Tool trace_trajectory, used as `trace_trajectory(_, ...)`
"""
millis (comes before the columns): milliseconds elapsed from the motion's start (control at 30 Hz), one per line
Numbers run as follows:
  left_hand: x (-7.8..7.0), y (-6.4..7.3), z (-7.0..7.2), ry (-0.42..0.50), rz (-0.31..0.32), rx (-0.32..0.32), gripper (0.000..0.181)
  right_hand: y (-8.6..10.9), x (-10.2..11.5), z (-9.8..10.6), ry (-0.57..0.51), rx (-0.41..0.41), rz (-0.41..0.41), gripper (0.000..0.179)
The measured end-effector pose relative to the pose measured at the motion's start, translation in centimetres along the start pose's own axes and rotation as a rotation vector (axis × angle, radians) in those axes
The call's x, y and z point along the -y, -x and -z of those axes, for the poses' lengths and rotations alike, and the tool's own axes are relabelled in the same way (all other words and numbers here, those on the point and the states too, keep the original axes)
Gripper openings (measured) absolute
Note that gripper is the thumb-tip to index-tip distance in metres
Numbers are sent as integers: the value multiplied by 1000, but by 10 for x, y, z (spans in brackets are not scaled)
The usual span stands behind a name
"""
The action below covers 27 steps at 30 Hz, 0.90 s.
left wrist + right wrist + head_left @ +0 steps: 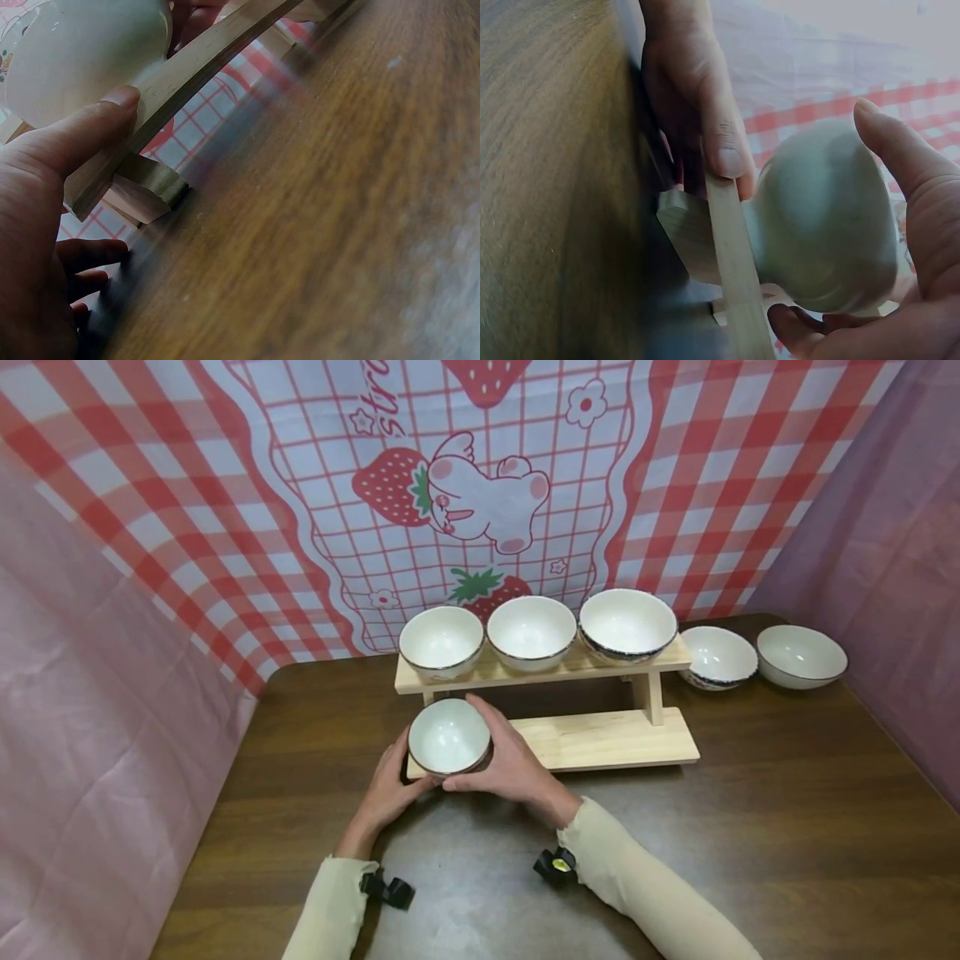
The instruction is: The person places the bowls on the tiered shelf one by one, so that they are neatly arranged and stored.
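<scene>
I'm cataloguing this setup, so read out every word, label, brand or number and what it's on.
"stra": printed sideways in red on the strawberry backdrop cloth, cut off at the top.
The yellow mark on the right wrist's black mount is too small to read.
No readable text on the bowls or wooden stand.

- A round, off-white bowl [450, 735] with a thin dark rim sits upright, mouth up, over the left end of a stand's lower board, its side held by the right hand [517, 764].
- The stand [600, 739], pale wood with two tiers, rises on the tabletop [750, 835], its upper board set behind the lower.
</scene>
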State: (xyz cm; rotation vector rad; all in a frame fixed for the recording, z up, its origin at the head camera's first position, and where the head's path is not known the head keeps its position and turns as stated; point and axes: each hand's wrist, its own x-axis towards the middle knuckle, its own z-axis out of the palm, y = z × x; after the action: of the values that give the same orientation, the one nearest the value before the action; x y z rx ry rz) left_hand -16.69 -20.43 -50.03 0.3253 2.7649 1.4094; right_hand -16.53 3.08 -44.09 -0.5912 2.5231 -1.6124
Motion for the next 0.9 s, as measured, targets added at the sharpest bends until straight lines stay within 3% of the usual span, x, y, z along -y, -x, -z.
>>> trace_trajectory(300, 0, 2, 0, -3, -11, -10, 100, 8, 4, 13, 62, -23, 21, 119)
trace_trajectory(733, 2, -1, -2, -7, -69, -35, 97, 28, -3, 44, 5, -65, 44, 113)
trace_trajectory(900, 2, 0, -2, -4, -56, -32, 99, 38, -10, 59, 1, -79, 50, 110)
